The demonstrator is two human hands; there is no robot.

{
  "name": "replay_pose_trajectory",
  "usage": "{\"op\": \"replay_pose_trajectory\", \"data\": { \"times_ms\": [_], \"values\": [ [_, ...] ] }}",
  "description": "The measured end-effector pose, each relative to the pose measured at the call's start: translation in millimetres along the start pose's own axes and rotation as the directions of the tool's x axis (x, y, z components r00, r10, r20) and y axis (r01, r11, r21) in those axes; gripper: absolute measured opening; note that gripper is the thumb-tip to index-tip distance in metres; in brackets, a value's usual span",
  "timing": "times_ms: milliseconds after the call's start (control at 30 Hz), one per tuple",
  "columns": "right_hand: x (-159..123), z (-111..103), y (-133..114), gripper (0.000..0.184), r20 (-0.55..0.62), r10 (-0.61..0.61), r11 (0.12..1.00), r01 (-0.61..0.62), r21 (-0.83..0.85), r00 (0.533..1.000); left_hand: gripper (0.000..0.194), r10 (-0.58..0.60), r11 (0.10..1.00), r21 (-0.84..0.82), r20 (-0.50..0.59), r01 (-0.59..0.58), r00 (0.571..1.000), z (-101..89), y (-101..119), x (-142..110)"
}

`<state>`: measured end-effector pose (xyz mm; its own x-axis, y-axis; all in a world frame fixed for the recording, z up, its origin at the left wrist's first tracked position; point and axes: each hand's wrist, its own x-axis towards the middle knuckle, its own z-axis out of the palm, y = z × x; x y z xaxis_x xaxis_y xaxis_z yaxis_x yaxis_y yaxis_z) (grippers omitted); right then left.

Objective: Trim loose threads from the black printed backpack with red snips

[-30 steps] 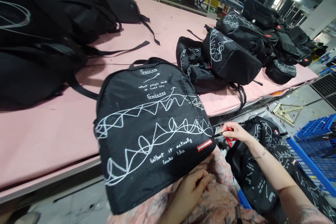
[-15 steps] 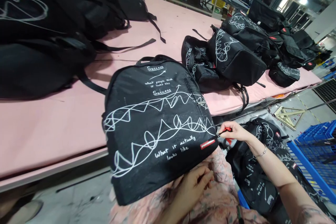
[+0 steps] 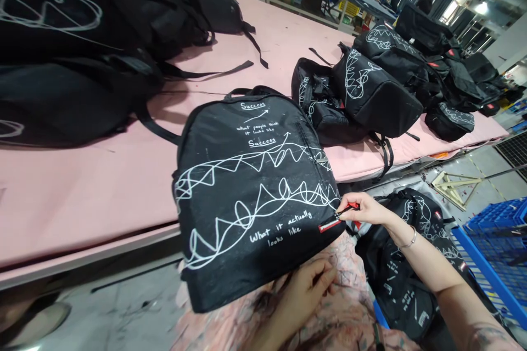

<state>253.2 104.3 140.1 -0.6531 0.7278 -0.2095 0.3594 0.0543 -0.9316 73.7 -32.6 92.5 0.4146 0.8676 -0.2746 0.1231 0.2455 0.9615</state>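
A black backpack (image 3: 263,175) with white scribbles and the word "Success" leans at the table edge, tilted towards me. My right hand (image 3: 364,208) is closed round a small red-and-black tool, seemingly thread snips (image 3: 349,207). Its dark tip lies over the red label (image 3: 330,225) at the bag's lower right corner. Below the bag's bottom edge is my left hand (image 3: 307,285), fingers curled in, close to my patterned clothing (image 3: 349,290). Whatever these fingers hold, if anything, is hidden.
Black bags (image 3: 69,66) are heaped at the left on the pink table (image 3: 280,27). More scribbled bags (image 3: 379,88) lie along its right side. At the lower right, a blue crate (image 3: 494,230) stands beside another printed backpack (image 3: 407,285). A metal stand (image 3: 455,184) is on the floor.
My right hand has shifted slightly left, taking the tool's tip from beside the bag's edge onto the red label. The view has turned a little; my left hand stays about the same.
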Motion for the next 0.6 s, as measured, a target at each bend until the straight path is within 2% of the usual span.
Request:
{"op": "replay_pose_trajectory", "data": {
  "times_ms": [433, 533, 600],
  "values": [
    [-3, 6, 2, 0.029, -0.053, -0.032, 0.999, 0.031, -0.024, 0.998, 0.037, -0.026, 1.0, 0.003, -0.012, 0.027, 1.0, -0.7, -8, -1],
    [-3, 8, 2, 0.025, -0.054, -0.089, 0.992, 0.083, -0.096, 0.995, 0.036, -0.028, 0.999, 0.019, -0.036, 0.028, 0.999, 2.0, -10, -2],
    [-2, 9, 4, 0.024, -0.099, -0.131, 0.989, 0.123, -0.087, 0.986, 0.035, -0.001, 0.997, 0.074, -0.078, 0.007, 0.997, 4.3, -11, -5]
  ]
}}
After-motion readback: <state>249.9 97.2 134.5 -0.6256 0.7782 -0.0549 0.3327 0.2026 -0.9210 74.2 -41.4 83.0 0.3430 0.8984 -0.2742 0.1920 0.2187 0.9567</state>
